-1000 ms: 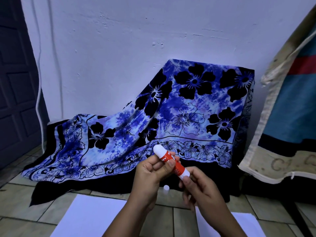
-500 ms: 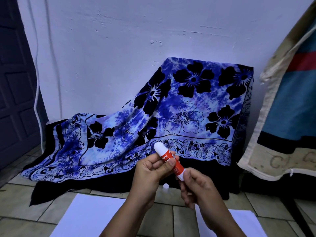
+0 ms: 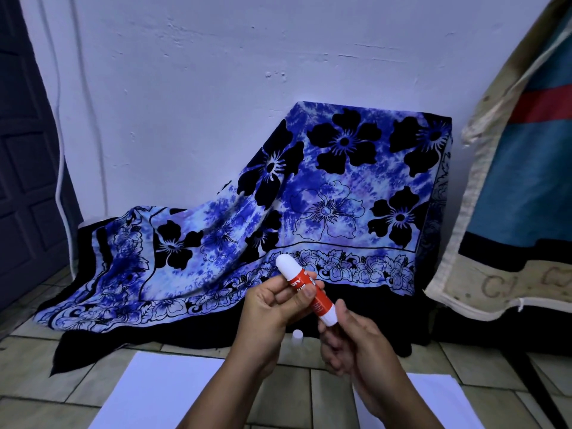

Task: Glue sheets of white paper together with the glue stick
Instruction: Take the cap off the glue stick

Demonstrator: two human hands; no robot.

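A red and white glue stick (image 3: 306, 289) is held up in front of me, tilted, with its bare white glue tip pointing up and to the left. My left hand (image 3: 272, 308) pinches the red barrel. My right hand (image 3: 349, 342) grips the white base end with its fingertips. On the floor tiles between my hands stands a small white cap (image 3: 297, 334). One white sheet of paper (image 3: 154, 394) lies on the tiles at lower left. Another white sheet (image 3: 442, 397) lies at lower right, partly hidden by my right forearm.
A blue and black flowered cloth (image 3: 325, 205) drapes over a box-like shape against the white wall. A dark door (image 3: 24, 168) stands at left. A cream-edged blue and red fabric (image 3: 520, 181) hangs at right. The floor is beige tile (image 3: 294, 397).
My right hand has slid up the stick's base end, and both hands with the stick have shifted slightly. The papers and cap lie as before.
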